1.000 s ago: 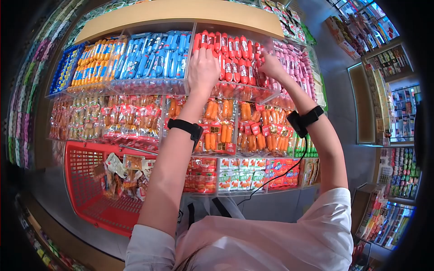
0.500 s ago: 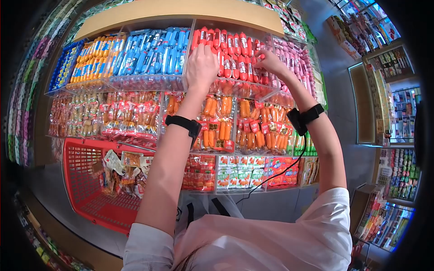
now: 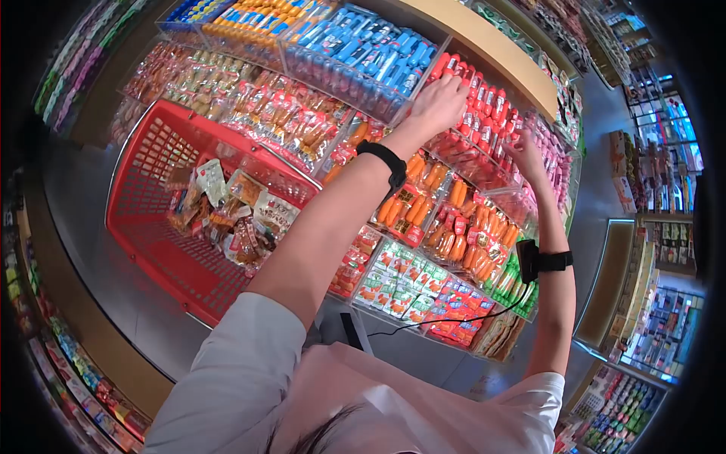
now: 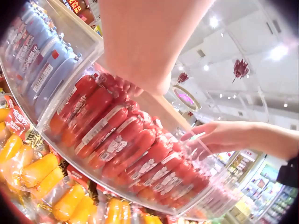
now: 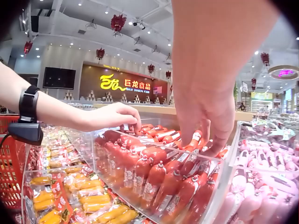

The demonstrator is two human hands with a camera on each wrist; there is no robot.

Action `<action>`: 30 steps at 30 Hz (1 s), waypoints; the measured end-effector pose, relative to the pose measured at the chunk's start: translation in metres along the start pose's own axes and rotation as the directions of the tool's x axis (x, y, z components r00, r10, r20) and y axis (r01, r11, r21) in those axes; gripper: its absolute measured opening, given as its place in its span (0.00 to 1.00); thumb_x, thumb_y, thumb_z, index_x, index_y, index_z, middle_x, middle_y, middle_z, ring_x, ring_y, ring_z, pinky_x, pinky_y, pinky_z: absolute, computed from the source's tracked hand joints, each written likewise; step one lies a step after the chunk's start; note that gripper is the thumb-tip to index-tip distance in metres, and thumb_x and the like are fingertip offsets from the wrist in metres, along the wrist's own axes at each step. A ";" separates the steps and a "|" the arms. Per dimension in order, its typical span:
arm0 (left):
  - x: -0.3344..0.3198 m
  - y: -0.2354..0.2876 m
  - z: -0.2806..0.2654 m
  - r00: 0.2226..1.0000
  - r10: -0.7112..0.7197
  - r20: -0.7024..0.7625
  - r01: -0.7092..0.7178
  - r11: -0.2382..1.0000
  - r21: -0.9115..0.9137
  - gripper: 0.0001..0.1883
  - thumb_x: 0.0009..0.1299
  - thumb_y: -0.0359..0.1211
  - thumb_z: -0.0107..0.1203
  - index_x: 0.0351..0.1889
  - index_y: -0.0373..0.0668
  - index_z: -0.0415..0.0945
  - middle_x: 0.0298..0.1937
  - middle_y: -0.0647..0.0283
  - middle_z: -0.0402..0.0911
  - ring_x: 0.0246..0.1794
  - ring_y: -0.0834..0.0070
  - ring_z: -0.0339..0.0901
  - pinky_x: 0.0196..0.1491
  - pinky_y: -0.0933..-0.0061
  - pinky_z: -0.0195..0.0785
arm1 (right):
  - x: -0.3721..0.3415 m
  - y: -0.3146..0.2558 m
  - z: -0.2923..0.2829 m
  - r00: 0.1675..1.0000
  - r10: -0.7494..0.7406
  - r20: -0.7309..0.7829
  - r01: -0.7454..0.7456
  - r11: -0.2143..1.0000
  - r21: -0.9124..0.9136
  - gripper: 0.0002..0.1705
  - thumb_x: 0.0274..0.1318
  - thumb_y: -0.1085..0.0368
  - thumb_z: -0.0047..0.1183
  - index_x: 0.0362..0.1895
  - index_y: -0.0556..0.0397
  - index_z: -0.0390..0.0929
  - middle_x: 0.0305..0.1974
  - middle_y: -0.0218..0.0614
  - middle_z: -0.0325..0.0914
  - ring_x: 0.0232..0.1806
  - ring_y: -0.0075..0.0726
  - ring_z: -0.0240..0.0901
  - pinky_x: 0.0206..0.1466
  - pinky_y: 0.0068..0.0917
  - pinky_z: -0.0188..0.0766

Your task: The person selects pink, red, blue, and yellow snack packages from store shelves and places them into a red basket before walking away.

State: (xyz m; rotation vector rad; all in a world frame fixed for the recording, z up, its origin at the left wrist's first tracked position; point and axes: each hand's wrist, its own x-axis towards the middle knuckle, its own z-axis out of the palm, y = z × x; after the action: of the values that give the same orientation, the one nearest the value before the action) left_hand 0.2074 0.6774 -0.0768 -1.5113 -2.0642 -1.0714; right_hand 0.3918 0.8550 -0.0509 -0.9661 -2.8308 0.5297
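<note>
Red-wrapped sausages (image 3: 488, 110) stand in rows in a clear-walled bin. My left hand (image 3: 442, 104) is over the bin's left end, knuckles up and fingers bent down among the sausages. From the right wrist view, that left hand (image 5: 114, 116) has its fingertips at the sausage tops, partly hidden; I cannot tell whether it grips one. My right hand (image 3: 527, 153) is at the bin's right end. Its fingers (image 5: 219, 119) hang loosely bent, spread from the thumb, with tips right at the red sausages (image 5: 154, 177).
Blue sausages (image 3: 370, 49) fill the bin on the left, pink ones (image 5: 252, 186) the bin on the right. Orange sausage packs (image 3: 408, 208) lie on the tier below. A red shopping basket (image 3: 144, 219) with several snack packs stands at the left. A cable (image 3: 461, 321) trails from my right wrist.
The head view has turned, so the shelves now slant and the basket looks larger and higher. Both hands stay over the red sausages; the right hand has drawn back slightly toward the bin's front corner.
</note>
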 end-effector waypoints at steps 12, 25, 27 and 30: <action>-0.101 0.045 -0.289 0.796 -0.436 0.419 0.592 0.422 -0.687 0.12 0.67 0.35 0.44 0.37 0.38 0.75 0.38 0.65 0.77 0.42 0.78 0.72 0.46 0.73 0.64 | -0.092 -0.224 0.008 0.934 -0.356 0.002 0.315 0.830 0.461 0.14 0.55 0.62 0.50 0.45 0.53 0.71 0.36 0.38 0.76 0.37 0.26 0.73 0.40 0.23 0.68; -0.242 -0.017 -0.512 0.671 -0.633 0.385 0.663 0.281 -0.694 0.11 0.69 0.33 0.41 0.38 0.38 0.73 0.37 0.66 0.76 0.41 0.80 0.71 0.48 0.78 0.61 | -0.180 -0.426 0.097 0.671 -0.571 0.472 0.503 0.819 0.275 0.14 0.54 0.59 0.49 0.39 0.56 0.74 0.32 0.38 0.76 0.33 0.34 0.73 0.38 0.29 0.67; -0.268 -0.035 -0.534 0.641 -0.663 0.386 0.681 0.260 -0.685 0.11 0.69 0.33 0.41 0.38 0.38 0.73 0.37 0.66 0.75 0.41 0.80 0.71 0.48 0.78 0.61 | -0.179 -0.451 0.111 0.670 -0.537 0.513 0.484 0.840 0.246 0.14 0.54 0.57 0.49 0.37 0.56 0.74 0.31 0.39 0.76 0.33 0.35 0.73 0.38 0.30 0.67; -0.312 -0.075 -0.537 0.621 -0.709 0.334 0.693 0.298 -0.656 0.10 0.69 0.34 0.43 0.38 0.38 0.73 0.37 0.66 0.76 0.39 0.79 0.72 0.46 0.78 0.63 | -0.186 -0.494 0.130 0.687 -0.510 0.518 0.464 0.856 0.227 0.14 0.53 0.58 0.49 0.35 0.57 0.74 0.29 0.41 0.76 0.32 0.35 0.73 0.37 0.31 0.68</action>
State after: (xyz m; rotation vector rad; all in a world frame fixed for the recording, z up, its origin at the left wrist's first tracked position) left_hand 0.1754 0.0621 0.0321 -0.6756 -2.4678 -2.5290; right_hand 0.2293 0.3394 0.0071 0.0307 -3.3383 0.9712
